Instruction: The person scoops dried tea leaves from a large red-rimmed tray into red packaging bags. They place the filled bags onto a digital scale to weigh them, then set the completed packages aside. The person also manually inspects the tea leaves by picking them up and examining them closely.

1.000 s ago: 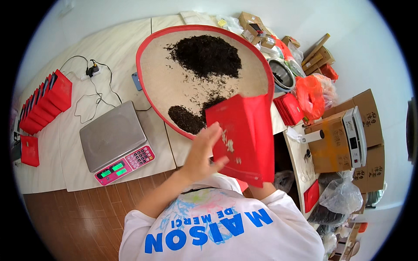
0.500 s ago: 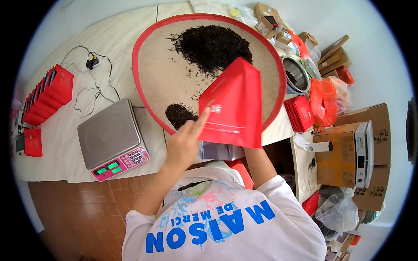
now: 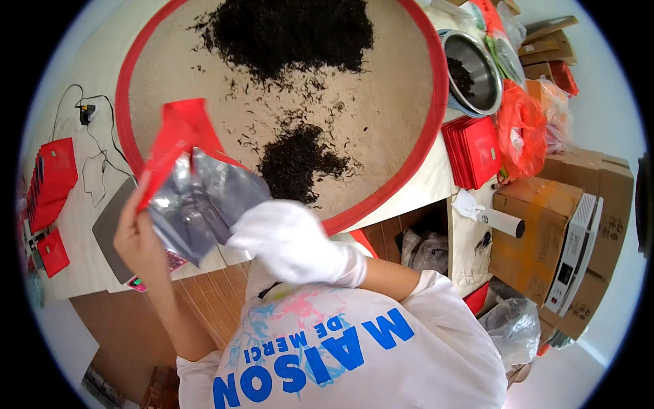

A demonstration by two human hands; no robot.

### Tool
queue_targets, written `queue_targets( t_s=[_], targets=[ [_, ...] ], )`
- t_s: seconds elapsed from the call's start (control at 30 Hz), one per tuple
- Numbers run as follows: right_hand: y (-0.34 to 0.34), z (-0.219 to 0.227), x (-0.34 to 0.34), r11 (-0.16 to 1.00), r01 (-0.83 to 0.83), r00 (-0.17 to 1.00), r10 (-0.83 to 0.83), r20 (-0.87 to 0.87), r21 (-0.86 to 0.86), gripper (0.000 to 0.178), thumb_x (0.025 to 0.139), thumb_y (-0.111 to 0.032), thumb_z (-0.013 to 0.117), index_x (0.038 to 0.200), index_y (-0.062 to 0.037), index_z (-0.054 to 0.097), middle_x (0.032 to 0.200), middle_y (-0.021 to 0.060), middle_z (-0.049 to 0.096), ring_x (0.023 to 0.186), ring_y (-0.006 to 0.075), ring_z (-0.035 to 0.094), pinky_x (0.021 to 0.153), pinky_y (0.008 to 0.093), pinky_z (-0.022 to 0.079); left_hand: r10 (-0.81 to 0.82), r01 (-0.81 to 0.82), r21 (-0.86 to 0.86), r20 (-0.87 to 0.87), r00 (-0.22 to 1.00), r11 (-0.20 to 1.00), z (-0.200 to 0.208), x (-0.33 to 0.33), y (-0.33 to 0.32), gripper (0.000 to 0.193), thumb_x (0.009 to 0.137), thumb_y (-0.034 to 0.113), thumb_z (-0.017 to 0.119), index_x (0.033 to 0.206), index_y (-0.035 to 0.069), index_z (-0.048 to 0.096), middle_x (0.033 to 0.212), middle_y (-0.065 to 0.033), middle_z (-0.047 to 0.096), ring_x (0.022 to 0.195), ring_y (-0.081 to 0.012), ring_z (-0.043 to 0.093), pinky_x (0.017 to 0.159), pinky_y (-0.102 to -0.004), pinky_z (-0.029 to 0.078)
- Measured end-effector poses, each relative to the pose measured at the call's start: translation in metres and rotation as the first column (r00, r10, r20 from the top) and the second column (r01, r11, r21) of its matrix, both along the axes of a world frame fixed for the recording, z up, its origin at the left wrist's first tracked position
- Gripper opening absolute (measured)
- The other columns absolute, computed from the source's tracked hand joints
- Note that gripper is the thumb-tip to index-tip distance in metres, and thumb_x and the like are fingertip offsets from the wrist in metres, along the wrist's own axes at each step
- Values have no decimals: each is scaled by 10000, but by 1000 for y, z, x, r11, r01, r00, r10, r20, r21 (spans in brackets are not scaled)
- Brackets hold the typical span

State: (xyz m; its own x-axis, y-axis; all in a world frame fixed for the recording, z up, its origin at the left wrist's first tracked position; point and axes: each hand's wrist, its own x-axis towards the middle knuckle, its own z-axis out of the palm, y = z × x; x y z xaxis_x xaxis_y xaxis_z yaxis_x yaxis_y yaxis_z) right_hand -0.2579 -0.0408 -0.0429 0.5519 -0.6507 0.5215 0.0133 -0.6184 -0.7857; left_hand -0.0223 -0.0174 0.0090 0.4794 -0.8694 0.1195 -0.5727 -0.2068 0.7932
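The right side is bounded by a plain pale wall [image 3: 599, 109]. The floor [image 3: 122, 327] is covered with brown wood-look planks. Above it, a long, pale, faintly veined tabletop [image 3: 82, 235] is set, and the room is brightly lit.

big blue capital letters [image 3: 315, 365] run across the white shirt [image 3: 443, 354], below the right grip [image 3: 278, 237]; well to that grip's right, dark characters [image 3: 615, 227] mark a cardboard carton [image 3: 616, 198], too small to read.
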Motion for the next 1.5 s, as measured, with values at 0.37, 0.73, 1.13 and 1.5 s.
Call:
queue_targets(
  t_s=[0.37, 0.73, 1.13, 1.5],
  targets=[
    [-36, -194, -84, 965, -257, 686, 222, -693, 55, 1060, 606, -444, 829, 1459, -86, 311, 1467, 209, 323, 1354, 396, 317, 1121, 520, 244, 333, -348, -46, -200, 921, 936, -6, 5, -11, 318, 953, -5, 432, 1205, -52, 619, 1189, -125, 642, 996, -132, 624, 893, -265, 503],
    [-105, -205, -24, 968, -234, 423, 15, -906, -93, 1079, 580, -619, 784, 1476, -228, 326, 1498, 162, 289, 1358, 393, 298, 1060, 592, 292, 312, -318, 1, -211, 927, 948, -19, 5, 5, 332, 956, -10, 410, 1214, -66, 611, 1201, -104, 641, 976, -84, 602, 875, -223, 473],
    [-79, -223, -61, 924, 277, 853, -110, -510, 264, 558, 712, -266, 806, 1216, -137, 604, 1205, 105, 596, 1120, 269, 545, 1000, 369, 440, 122, -110, 79, -175, 977, 991, -28, -9, -23, 319, 976, 39, 449, 1241, -20, 615, 1168, -66, 648, 1005, -82, 584, 906, -209, 422],
    [-87, -80, -101, 52, -81, 899, -428, 95, 995, 492, 885, -338, 637, 1245, -6, 580, 1181, 87, 639, 1086, 201, 602, 971, 343, 468, -9, 20, 157, -74, 997, 987, -48, -44, -67, 324, 935, 48, 488, 1205, 78, 664, 783, -33, 612, 688, -29, 471, 632, -211, 375]
  ],
)
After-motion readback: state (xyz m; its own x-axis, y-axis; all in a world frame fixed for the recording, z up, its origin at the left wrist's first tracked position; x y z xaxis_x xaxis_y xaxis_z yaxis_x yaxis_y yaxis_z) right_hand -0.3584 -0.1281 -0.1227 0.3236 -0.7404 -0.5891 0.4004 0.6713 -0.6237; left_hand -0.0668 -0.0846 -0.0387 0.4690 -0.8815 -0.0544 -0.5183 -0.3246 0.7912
